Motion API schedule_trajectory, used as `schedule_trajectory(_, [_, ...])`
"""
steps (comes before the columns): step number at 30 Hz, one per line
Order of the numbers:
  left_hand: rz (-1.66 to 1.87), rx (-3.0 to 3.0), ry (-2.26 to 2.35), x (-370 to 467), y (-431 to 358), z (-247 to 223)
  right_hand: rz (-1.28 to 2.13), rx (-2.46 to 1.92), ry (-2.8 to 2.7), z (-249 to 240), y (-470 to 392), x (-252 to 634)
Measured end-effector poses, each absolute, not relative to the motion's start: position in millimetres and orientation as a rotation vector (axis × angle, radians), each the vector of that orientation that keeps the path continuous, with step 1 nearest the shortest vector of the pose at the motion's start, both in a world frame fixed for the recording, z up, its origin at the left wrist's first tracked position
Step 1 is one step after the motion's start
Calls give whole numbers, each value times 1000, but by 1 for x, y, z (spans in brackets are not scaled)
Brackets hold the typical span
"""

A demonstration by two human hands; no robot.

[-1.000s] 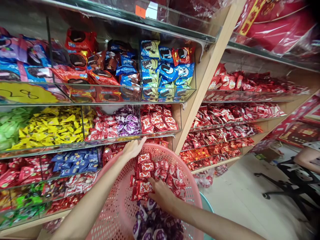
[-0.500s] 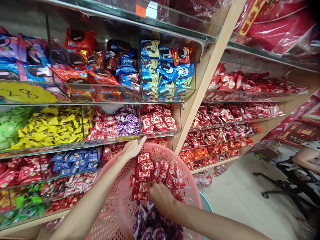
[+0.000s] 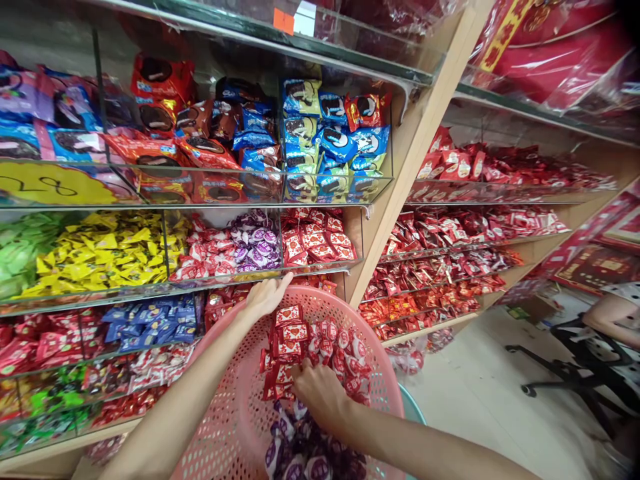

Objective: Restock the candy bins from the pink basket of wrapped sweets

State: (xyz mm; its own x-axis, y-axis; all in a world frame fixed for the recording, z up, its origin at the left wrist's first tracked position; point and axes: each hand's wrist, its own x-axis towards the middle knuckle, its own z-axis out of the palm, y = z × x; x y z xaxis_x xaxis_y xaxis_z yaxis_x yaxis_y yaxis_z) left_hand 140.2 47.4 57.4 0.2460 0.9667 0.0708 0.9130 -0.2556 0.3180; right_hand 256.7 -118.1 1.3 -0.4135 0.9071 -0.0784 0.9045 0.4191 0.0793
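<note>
A pink perforated plastic basket (image 3: 389, 347) stands before me, holding piles of wrapped candy. My left hand (image 3: 265, 299) is closed over its far left rim, one digit stretched toward the shelf edge. Inside the basket, my right hand (image 3: 320, 392) is curled with fingertips down among the candies; whatever lies within its fingers is hidden. Red heart-printed packets (image 3: 291, 332) sit just beyond and left of it. Red-and-white twist-wrapped candies (image 3: 345, 350) lie on its far right side, and purple-and-white ones (image 3: 305, 460) are nearer me, partly beneath my wrist.
Clear-fronted shelves hold yellow-wrapped candies (image 3: 110, 253), blue packets (image 3: 150, 323) and cookie packs (image 3: 335, 143). A wooden upright (image 3: 400, 207) divides them from shelves of red packets (image 3: 450, 227). Behind the basket is a teal tub (image 3: 413, 405). A person's arm (image 3: 613, 317) and a black wheeled chair (image 3: 570, 373) are at right.
My right hand has shifted very slightly left among the candies. My left hand and the basket stay where they were.
</note>
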Motion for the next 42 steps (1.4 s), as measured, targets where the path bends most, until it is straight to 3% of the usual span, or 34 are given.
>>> schedule_trajectory(29, [394, 2337, 1725, 139, 49, 56, 183, 1561, 2701, -17, -109, 234])
schedule_trajectory(37, [411, 2333, 1726, 138, 50, 53, 190, 1589, 2690, 40, -105, 266])
schedule_trajectory(42, [404, 2322, 1752, 137, 50, 52, 351, 2125, 2573, 102, -59, 302])
